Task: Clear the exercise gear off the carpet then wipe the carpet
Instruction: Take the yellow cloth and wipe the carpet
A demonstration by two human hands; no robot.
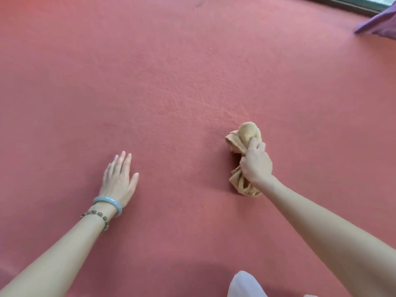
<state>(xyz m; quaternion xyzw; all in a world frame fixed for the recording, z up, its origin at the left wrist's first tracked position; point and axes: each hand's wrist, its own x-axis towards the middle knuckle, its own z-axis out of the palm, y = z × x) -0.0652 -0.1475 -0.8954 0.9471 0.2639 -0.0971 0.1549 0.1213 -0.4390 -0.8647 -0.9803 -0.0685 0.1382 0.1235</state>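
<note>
Gripping a bunched tan cloth (249, 131) round its middle with curled fingers (257, 145), the right hand (256, 166) holds it down on the red carpet (171, 71). The left hand (119, 181) lies flat on the carpet nearby, fingers straight and close together. Carpet runs wide ahead to a dark edge strip (342, 3) and purple fabric (377, 24).

Head-worn wide view, facing forward and down, close over carpet (192, 71)
</note>
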